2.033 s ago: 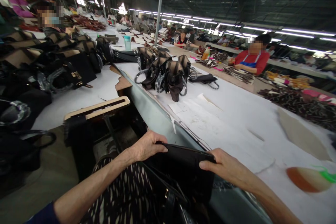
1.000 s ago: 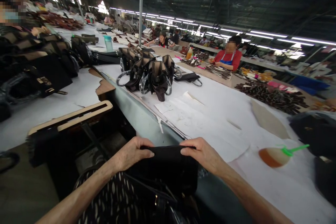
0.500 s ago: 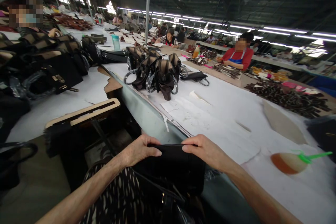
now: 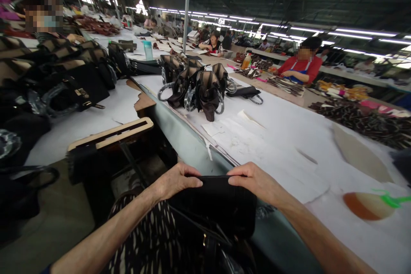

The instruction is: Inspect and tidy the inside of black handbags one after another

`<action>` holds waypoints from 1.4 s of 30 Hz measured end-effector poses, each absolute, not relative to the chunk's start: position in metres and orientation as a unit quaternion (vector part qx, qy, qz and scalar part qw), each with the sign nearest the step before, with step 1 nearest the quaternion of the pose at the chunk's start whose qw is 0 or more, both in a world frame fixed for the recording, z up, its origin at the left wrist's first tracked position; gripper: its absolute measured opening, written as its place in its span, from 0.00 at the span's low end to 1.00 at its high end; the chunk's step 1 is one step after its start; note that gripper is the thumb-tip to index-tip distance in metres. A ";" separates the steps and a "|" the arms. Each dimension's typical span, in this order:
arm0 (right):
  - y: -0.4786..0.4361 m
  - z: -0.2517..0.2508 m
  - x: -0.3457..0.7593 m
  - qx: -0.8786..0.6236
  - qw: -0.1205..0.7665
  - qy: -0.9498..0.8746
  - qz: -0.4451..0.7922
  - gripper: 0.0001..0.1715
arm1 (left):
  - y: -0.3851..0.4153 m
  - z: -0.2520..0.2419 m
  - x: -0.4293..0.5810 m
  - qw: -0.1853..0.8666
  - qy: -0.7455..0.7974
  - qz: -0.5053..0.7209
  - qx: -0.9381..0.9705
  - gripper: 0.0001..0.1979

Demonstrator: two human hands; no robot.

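Black handbags with beige linings crowd the far left, beyond a cream-coloured slotted board. Above dark, pale-flecked patterned cloth, a worker's left hand pinches the upper edge of a black, smooth-surfaced bag between thumb and fingers; the right hand grips farther along. Good handling here likely calls for matched pressure and a straight, unstretched edge. Rightmost, a clear, green-nozzled bottle of amber liquid lies on white-covered tabletop.
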State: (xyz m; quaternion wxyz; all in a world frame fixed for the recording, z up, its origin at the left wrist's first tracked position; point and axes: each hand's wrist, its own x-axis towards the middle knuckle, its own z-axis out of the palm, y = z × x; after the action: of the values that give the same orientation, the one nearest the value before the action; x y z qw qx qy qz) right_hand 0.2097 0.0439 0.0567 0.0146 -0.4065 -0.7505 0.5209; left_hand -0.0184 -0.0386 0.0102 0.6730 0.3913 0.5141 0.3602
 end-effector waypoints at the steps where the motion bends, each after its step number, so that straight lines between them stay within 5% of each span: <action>1: 0.044 0.056 0.210 -0.405 0.014 -0.749 0.524 0.13 | -0.039 0.009 -0.018 0.673 0.516 0.363 0.385 0.14; 20: 0.050 0.058 0.215 -0.371 0.007 -0.743 0.557 0.14 | -0.041 0.022 -0.013 0.687 0.498 0.362 0.386 0.09; 23: 0.046 0.063 0.214 -0.368 -0.011 -0.799 0.475 0.14 | -0.040 0.016 -0.013 0.680 0.503 0.362 0.392 0.09; 29: 0.028 0.076 0.196 -0.310 -0.060 -0.945 0.086 0.15 | -0.042 0.019 -0.010 0.683 0.496 0.364 0.394 0.09; 42: 0.015 0.063 0.160 -0.211 -0.088 -0.969 0.090 0.14 | -0.047 0.017 -0.010 0.650 0.499 0.352 0.452 0.13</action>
State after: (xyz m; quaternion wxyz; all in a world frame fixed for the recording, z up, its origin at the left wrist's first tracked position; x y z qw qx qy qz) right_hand 0.1604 0.0149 0.0635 -0.0880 -0.2106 -0.9694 0.0899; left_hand -0.0104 -0.0470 0.0174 0.6502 0.4519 0.4994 0.3515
